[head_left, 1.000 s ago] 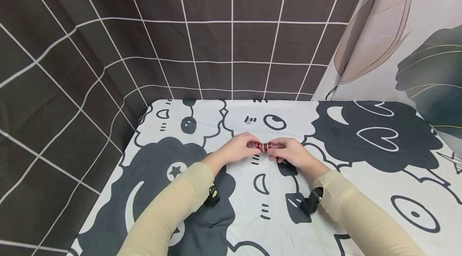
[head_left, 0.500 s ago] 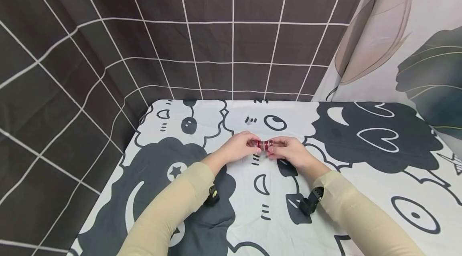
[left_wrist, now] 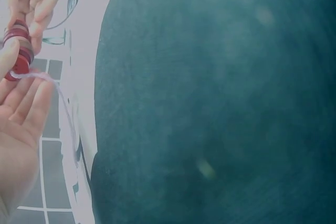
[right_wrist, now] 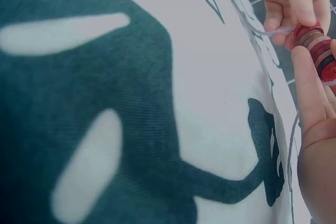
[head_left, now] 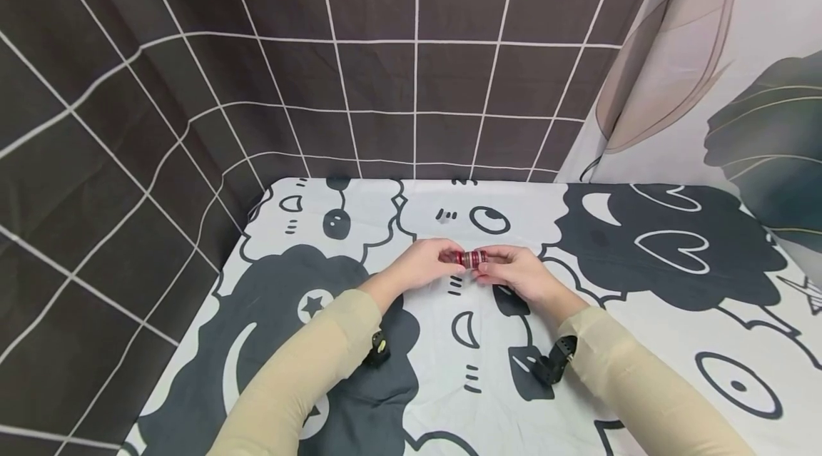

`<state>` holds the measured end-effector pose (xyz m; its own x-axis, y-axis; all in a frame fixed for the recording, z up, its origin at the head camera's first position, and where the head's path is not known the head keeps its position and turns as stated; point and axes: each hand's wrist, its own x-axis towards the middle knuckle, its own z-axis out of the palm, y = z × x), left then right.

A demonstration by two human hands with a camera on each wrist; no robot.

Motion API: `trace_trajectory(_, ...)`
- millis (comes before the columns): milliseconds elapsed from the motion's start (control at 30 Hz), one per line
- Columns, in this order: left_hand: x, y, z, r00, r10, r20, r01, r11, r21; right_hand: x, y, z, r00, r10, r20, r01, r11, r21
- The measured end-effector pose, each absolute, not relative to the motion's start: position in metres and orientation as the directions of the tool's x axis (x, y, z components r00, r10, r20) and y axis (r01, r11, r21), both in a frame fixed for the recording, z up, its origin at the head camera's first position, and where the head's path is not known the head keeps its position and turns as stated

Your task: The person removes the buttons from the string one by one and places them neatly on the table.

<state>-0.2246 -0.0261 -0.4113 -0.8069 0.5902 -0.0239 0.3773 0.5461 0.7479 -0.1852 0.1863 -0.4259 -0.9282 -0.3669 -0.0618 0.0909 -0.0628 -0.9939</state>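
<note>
A short stack of red, pink, brown and dark buttons (head_left: 472, 260) lies sideways between my two hands, above the middle of the patterned cloth. My left hand (head_left: 420, 263) pinches its left end between thumb and fingers. At the other end, my right hand (head_left: 519, 274) grips the buttons with thumb and fingertips. In the left wrist view, the outermost red button (left_wrist: 21, 65) faces the camera, and a pale string (left_wrist: 47, 77) comes out of it and hangs down. String (right_wrist: 278, 31) also trails from the far end in the right wrist view. Fingers hide part of the stack.
The white cloth (head_left: 443, 384) with dark cartoon shapes covers the surface under my hands. A dark curtain (head_left: 379, 74) with a white grid closes off the back and left. A leaf-print curtain (head_left: 687, 99) hangs at the right.
Both hands stay nearly in place, with small finger shifts. The buttons between my fingertips look more closely packed than before.
</note>
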Motion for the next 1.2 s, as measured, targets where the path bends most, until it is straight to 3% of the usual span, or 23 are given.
trace_trajectory(1200,-0.2207,-0.0240,-0.4108,-0.793,0.606,-0.056,0.362,0.543,0.758,-0.1829,0.1826,-0.4236,-0.917,-0.387,-0.095,0.097,0.015,-0.995)
